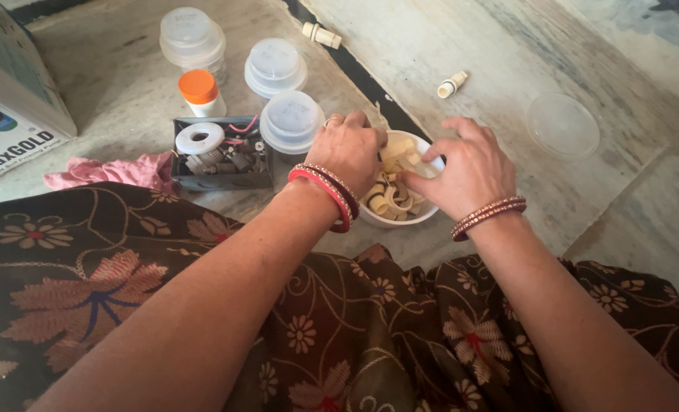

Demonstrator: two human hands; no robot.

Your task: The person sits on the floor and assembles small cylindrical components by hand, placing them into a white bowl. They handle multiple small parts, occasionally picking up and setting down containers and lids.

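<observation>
Head view: seated on the floor, a person sorts through a white bowl (423,216) of cream plastic fittings (389,200), left hand (347,149) curled closed over its rim, right hand (469,172) pinching one piece, to be lifted clear.

Bare forearms, red and beaded bangles (330,194) on both wrists; brown floral garment (111,290)
</observation>
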